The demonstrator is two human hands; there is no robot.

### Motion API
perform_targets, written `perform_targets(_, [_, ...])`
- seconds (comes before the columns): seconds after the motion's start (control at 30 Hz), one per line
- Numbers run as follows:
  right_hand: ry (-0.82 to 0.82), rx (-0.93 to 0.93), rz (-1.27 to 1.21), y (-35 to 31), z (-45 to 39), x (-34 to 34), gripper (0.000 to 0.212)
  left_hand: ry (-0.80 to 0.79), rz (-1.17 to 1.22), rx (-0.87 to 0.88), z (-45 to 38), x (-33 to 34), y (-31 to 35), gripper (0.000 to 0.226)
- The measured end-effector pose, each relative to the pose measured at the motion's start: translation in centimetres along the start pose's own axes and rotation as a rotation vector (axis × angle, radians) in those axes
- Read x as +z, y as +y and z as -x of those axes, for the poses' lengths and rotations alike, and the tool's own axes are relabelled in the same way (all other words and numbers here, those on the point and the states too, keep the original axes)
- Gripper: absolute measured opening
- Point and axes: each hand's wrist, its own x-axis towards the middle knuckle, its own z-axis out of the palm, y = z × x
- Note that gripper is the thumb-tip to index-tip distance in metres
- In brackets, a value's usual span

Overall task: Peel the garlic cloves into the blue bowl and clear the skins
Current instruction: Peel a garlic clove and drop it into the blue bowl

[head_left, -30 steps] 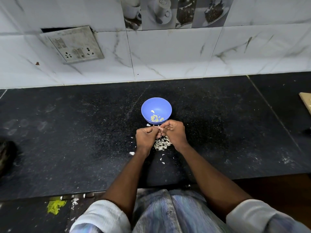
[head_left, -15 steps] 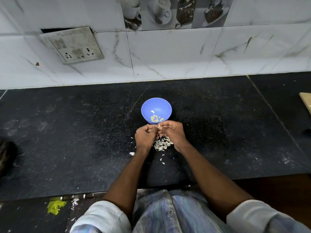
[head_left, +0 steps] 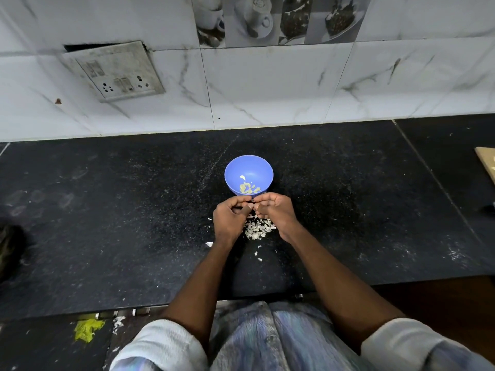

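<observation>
1. The blue bowl (head_left: 248, 174) stood upright on the black table (head_left: 107, 210), just above the centre of the frame. Several pale peeled garlic cloves (head_left: 248, 187) lay at its bottom, with one more resting slightly higher on the inner wall.

2. The left hand (head_left: 229, 219) and the right hand (head_left: 276, 213) were held together just below the bowl, at the centre of the frame, fingertips meeting between them. Both had curled fingers pinching at the same small item; it was too small and too covered to confirm as a garlic clove. The knuckles of both hands lay close to the near rim of the bowl; contact with the rim could not be determined.

3. A pile of white garlic skins (head_left: 258, 228) lay on the table directly beneath and between the hands, partly hidden by them. Loose flakes were scattered just below the pile and beside the left wrist.

4. A switch and socket plate (head_left: 115, 72) was mounted crookedly on the white marble-pattern tiled wall (head_left: 267, 89) at the upper left of the frame.

5. A pale board edge (head_left: 487, 163) entered at the right edge of the frame, well apart from the bowl.

6. A yellow-green smear (head_left: 87, 329) marked the floor at the lower left.
</observation>
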Motion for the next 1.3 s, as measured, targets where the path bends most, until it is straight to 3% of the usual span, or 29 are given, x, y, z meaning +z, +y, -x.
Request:
perform_targets(0.27, [-0.048, 0.078, 0.033, 0.9, -0.3, 0.0, 0.010, 0.071, -0.035, 0.040, 0.3, 0.3, -0.3, 0.008])
perform_targets(0.4, [0.024, -0.216, 0.448, 1.0, -0.5, 0.4, 0.008, 0.086, -0.006, -0.155, -0.1, 1.2, -0.6, 0.005])
perform_targets(0.5, [0.028, -0.318, 0.573, 0.6, -0.5, 0.7, 0.012, 0.060, 0.158, -0.328, -0.2, 1.7, -0.3, 0.014])
perform_targets(0.57, [-0.006, -0.210, 0.505, 0.3, -0.7, 0.5, 0.010, 0.048, 0.089, -0.180, -0.1, 1.3, -0.4, 0.013])
perform_targets(0.7, [-0.130, 0.182, 0.006, -0.2, -0.9, 0.2, 0.010, 0.002, -0.158, 0.252, -0.1, -0.1, -0.3, 0.020])
perform_targets(0.87, [-0.206, 0.398, -0.304, -0.5, -0.7, 0.1, 0.017, -0.049, -0.342, 0.448, -0.3, -0.5, 0.1, 0.027])
perform_targets(0.93, [-0.150, 0.314, -0.246, -0.2, -0.7, 0.3, 0.019, -0.028, -0.348, 0.366, -0.3, -0.3, 0.0, 0.019])
perform_targets(1.03, [-0.017, -0.022, 0.053, 0.1, -0.8, 0.9, 0.021, 0.032, -0.237, 0.047, -0.5, 0.7, 0.6, 0.012])
perform_targets(1.17, [0.027, -0.385, 0.449, 0.2, -1.2, 0.5, 0.018, -0.034, 0.168, -0.355, -1.0, 1.5, 2.2, 0.023])
perform_targets(1.23, [0.020, -0.384, 0.473, 0.2, -1.2, 0.3, 0.020, -0.057, 0.302, -0.520, -0.7, 1.6, 2.8, 0.025])
perform_targets(1.3, [-0.009, -0.182, 0.323, 0.0, -1.0, 0.5, 0.018, -0.047, 0.262, -0.401, -0.2, 1.7, 2.2, 0.025])
